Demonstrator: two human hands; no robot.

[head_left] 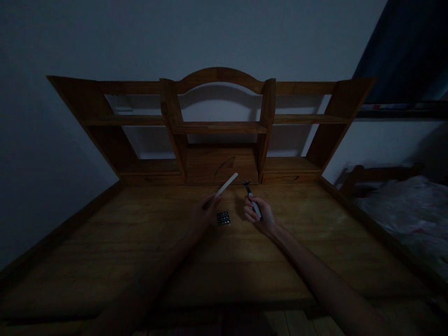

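Observation:
The room is dim. My left hand (205,212) is closed round the lower end of a slim white stick-like thing (227,183), which points up and to the right over the wooden desk (140,242). My right hand (261,214) grips a razor handle (252,199) with its dark head end pointing up and away from me. Between the two hands, a small dark cartridge pack (223,218) lies flat on the desk, just right of my left hand.
A wooden hutch with shelves (217,126) stands at the back of the desk against a pale wall. A bed with light bedding (409,210) lies to the right. A raised wooden rim (70,219) runs along the desk's left side.

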